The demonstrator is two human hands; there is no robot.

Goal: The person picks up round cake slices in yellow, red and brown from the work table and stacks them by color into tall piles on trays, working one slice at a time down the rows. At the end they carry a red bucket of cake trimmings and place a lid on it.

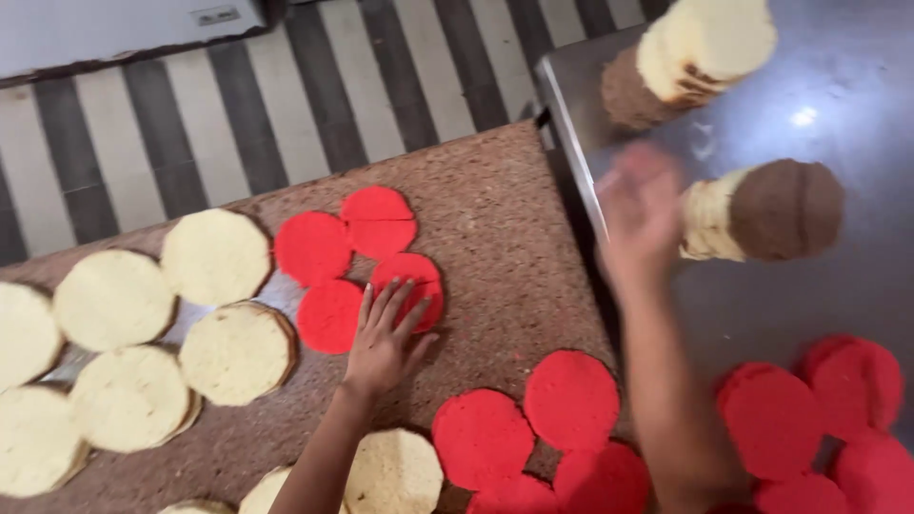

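Brown table [495,219]; red rounds [571,400] (pale rounds [114,300] too)

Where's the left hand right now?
Head view, centre: the left hand lies flat on a red cake round, beside the pale cake rounds.

The light is bright and even. A white shine sits on the metal tray [805,116]. The right hand [640,214] looks very blurry.

left hand [386,335] flat, palm down, fingers spread; right hand [640,217] raised, blurred, grip unclear.
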